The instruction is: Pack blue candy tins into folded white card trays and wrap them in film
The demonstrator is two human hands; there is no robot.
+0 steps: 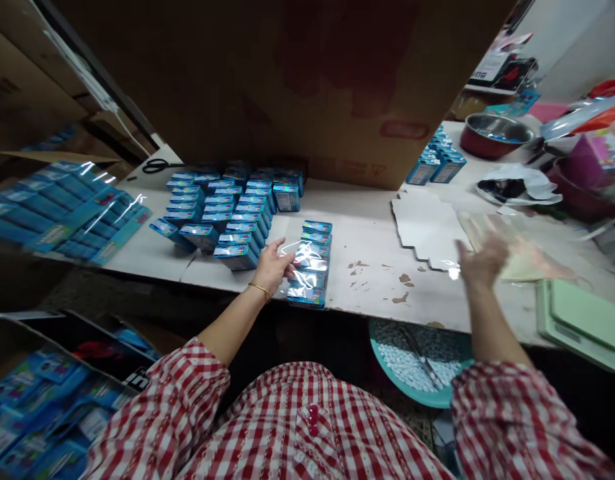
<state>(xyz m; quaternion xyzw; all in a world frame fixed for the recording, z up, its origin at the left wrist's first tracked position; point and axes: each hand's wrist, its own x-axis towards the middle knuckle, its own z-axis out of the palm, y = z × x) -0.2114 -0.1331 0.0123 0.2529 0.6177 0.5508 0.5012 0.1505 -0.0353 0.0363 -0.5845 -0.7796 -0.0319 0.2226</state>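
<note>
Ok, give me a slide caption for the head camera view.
Left hand at a row of blue boxes, right hand blurred near translucent sheets.

From where I stand, a large brown cardboard box [287, 87] looms over the back edge of the white worktop [360, 220]. Black-handled scissors [154, 166] lie by the back left corner, and a white cable [130, 133] hangs beyond it. Toward the back right corner sits a metal bowl [474, 144], red outside, with a crumpled white plastic bag [542, 183] nearer the right edge. A pale green scale [587, 313] rests at the front right corner. Brown patches [404, 279] mark the surface near the front edge; below that edge, a turquoise basin [430, 399] holds small white pieces [402, 367] and a long tool [428, 367].
</note>
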